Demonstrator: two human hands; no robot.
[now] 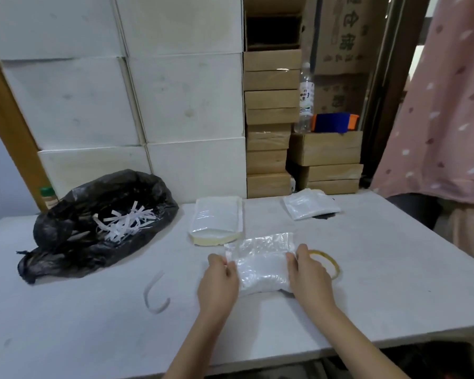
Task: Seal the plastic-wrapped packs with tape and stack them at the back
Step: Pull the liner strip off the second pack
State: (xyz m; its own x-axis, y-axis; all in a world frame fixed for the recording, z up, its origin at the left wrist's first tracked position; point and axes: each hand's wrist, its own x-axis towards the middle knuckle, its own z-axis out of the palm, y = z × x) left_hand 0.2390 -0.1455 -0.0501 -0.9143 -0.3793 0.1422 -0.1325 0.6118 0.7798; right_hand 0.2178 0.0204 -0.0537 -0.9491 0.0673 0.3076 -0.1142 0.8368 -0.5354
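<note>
A plastic-wrapped white pack lies on the grey table in front of me. My left hand pinches the plastic at the pack's left edge. My right hand grips its right edge, fingers curled onto the wrap. A roll of clear tape lies flat just right of my right hand, partly hidden by it. Behind the pack sits a stack of wrapped packs. Further back right lie more wrapped packs.
A black bag with white paper strips sits at the left. A curled white strip lies near the front. White boxes and brown cartons rise behind the table. A person in a pink garment stands at the right.
</note>
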